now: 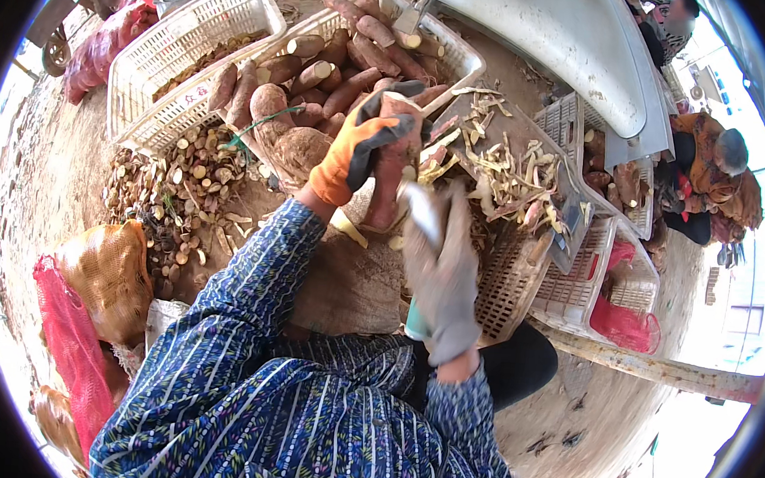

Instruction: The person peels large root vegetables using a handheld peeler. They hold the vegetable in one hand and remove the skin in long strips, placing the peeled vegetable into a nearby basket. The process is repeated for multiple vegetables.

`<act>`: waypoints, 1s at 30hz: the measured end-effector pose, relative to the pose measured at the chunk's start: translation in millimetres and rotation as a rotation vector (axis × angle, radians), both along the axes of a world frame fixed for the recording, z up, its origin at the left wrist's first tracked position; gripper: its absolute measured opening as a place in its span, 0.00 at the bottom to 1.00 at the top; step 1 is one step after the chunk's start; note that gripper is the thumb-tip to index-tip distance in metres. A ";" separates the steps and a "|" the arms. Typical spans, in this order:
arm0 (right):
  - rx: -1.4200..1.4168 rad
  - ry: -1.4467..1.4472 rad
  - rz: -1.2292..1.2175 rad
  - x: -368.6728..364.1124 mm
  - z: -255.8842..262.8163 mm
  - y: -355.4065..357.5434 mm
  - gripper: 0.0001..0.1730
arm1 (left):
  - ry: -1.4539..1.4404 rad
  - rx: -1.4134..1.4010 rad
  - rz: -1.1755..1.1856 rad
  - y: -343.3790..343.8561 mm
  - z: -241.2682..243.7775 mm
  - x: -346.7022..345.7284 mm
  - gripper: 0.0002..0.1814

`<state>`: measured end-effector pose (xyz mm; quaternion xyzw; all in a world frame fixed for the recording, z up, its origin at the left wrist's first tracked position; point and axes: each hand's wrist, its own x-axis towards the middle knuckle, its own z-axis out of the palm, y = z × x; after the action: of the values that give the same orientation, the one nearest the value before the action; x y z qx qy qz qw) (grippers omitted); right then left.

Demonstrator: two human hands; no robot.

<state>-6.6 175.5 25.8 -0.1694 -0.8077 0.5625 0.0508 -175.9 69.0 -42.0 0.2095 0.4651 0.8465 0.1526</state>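
Note:
My left hand (355, 148), in an orange and black work glove, grips a large reddish-brown tuber (391, 184) by its upper part. The tuber hangs lengthwise in front of me, with a pale cut patch along its right side. My right hand (446, 276) wears a grey glove and is blurred by motion. It holds a hand tool (422, 212) with a shiny blade or head beside the tuber and a teal handle end below the palm. Blur hides the tool's exact kind. Beyond my left hand, several tubers (371, 54) with cut ends are heaped in a white plastic crate (462, 60).
Pale peelings (525, 169) lie on a board to the right. A second white crate (198, 37), cut tuber ends (189, 181) and mesh sacks (101, 274) lie left. Perforated crates (629, 280) and a rusty pole (644, 363) stand right. Another person (709, 167) sits farther off.

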 end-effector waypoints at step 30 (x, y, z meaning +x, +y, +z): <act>0.174 0.095 -0.002 10.9 -32.2 -10.6 0.44 | -0.336 0.180 0.504 26.6 -5.5 -10.0 0.10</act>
<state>4.3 164.9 -6.4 -0.1383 -0.8499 0.4977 0.1039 -185.9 95.6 -47.4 -0.0422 0.3939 0.9181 -0.0064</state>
